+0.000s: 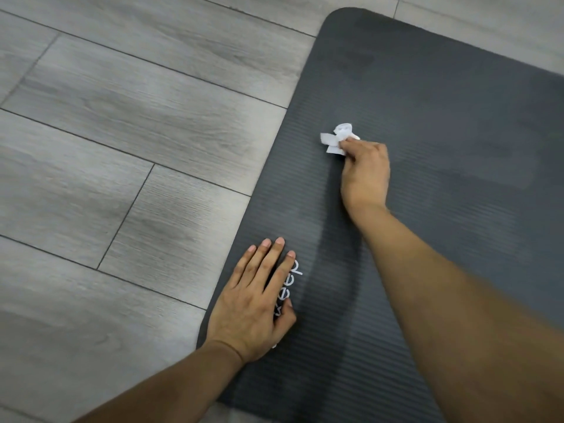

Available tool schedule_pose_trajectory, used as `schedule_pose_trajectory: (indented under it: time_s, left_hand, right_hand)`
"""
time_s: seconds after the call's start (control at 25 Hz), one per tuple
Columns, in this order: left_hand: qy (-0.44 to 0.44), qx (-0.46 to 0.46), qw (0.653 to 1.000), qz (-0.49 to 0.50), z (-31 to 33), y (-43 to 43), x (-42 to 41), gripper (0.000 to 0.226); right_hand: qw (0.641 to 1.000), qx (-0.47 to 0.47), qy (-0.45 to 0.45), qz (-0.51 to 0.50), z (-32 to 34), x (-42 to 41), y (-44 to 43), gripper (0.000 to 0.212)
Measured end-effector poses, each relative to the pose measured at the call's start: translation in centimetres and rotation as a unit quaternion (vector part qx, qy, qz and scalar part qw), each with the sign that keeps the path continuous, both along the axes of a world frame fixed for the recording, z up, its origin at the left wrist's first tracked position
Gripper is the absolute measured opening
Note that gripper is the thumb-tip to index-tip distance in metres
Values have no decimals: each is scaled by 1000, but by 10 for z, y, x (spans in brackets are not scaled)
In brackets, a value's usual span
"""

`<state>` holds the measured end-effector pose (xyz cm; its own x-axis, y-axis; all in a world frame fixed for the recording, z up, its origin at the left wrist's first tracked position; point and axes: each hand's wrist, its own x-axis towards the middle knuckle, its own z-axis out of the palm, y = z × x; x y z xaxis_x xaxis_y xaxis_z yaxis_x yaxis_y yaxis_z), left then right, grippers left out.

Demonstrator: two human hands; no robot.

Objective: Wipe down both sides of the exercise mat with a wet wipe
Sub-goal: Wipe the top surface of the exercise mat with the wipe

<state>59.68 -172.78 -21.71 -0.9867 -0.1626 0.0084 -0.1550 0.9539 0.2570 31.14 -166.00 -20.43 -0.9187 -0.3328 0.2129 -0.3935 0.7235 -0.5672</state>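
Note:
A dark grey ribbed exercise mat (442, 123) lies flat on the floor, filling the right half of the view, with white lettering near its left edge. My right hand (364, 170) grips a crumpled white wet wipe (337, 138) and holds it against the mat near the middle. My left hand (256, 303) rests flat on the mat by its left edge, fingers straight, partly covering the lettering. Darker damp-looking patches show on the mat's far part.
Grey wood-look plank flooring (122, 132) spreads to the left of and beyond the mat. The mat's rounded far-left corner (341, 16) is near the top of the view.

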Motion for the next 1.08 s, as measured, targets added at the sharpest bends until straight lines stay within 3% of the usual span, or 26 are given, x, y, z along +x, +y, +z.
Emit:
schedule_pose_trajectory:
  time_s: [0.04, 0.12, 0.16, 0.24, 0.28, 0.36, 0.44, 0.52, 0.6, 0.72, 0.8, 0.92, 0.96, 1.0, 1.08]
  left_hand:
    - [-1, 2, 1000, 0, 0, 0, 0, 75]
    - [-3, 2, 1000, 3, 0, 1, 0, 75]
    - [-4, 2, 1000, 3, 0, 1, 0, 75]
    - [0, 4, 1000, 1, 0, 1, 0, 74]
    - [3, 4, 1000, -1, -1, 0, 0, 74]
    - [9, 2, 1000, -2, -2, -1, 1, 73]
    - [14, 8, 1000, -1, -2, -1, 1, 71]
    - [28, 30, 999, 8, -2, -1, 2, 64]
    - [64, 58, 996, 19, -2, -3, 5, 49]
    - [108, 23, 994, 26, 1, -3, 9, 27]
    - [124, 6, 992, 18, 5, -5, 12, 22]
    - [93, 31, 995, 4, 5, -6, 40, 38]
    - [81, 41, 996, -1, 4, -4, 55, 45]
    - [72, 45, 996, -11, 2, -1, 72, 50]
    - [65, 48, 996, -28, -4, 1, 93, 53]
  right_hand:
    - [1000, 12, -16, -13, -6, 13, -15, 32]
    - [987, 28, -21, 159, -10, 58, -46, 31]
    - [962, 36, -5, 270, -8, 75, -49, 30]
    - [925, 46, 44, 375, 1, 64, -43, 29]
    - [933, 40, 51, 355, 4, 46, -34, 30]
    - [983, 21, 53, 175, 11, 17, -8, 33]
    - [1000, 7, 6, 27, 7, 26, 13, 33]
    - [998, -14, -20, 54, -1, 81, 9, 31]
    - [986, -11, -34, 163, 0, 144, 10, 30]
    - [959, 57, 12, 278, 1, 159, 41, 30]
    - [979, 86, 54, 175, -3, 130, 72, 31]
    - [992, 63, -6, -110, -3, 113, 88, 39]
    - [988, 37, -24, -150, -4, 124, 71, 40]
    - [989, 4, -35, -141, -4, 142, 47, 40]
    - [999, -40, -29, -13, -1, 188, -8, 37]
